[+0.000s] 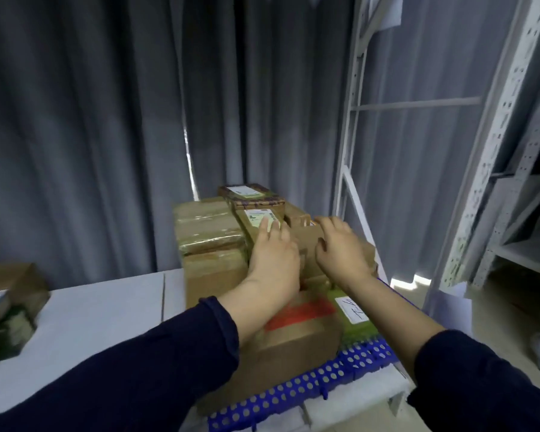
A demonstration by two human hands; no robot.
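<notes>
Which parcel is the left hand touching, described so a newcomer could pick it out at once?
On the white table stands a blue perforated basket heaped with brown parcels. Near the heap's far end, the left hand lays straight fingers on a narrow tape-wrapped parcel. Its white printed label lies under those fingertips, and it sits just in front of a darker patterned box.

Parcels [212,232] in crate [340,366] — shelving [493,145] right

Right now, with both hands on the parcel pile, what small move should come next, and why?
Probably close both hands on the small brown box and lift it. The left hand lies flat beside it on the labelled parcel, and the right hand arches over it.
</notes>
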